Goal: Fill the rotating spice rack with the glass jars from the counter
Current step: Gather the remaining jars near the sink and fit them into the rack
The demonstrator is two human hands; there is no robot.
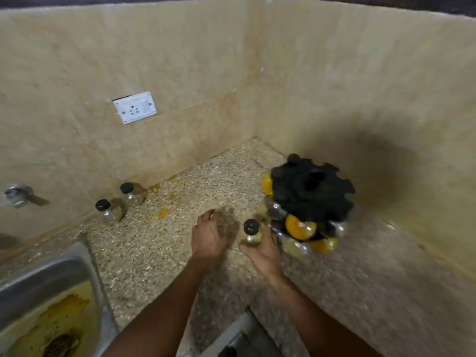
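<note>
Head view: right hand point(262, 249) gripping jar point(251, 233), fingers curling round it, rack point(310, 191) just beyond fingertips; left hand point(210, 234) hanging loose, holding nothing; next likely needing empty slot, careful seating

Head view, steeply down over counter point(159, 253)

Bare forearms, left hand point(210, 237), right hand point(264, 249)

Three loose jars point(252, 234), one rack point(310, 194), two hands point(210, 237).
</note>
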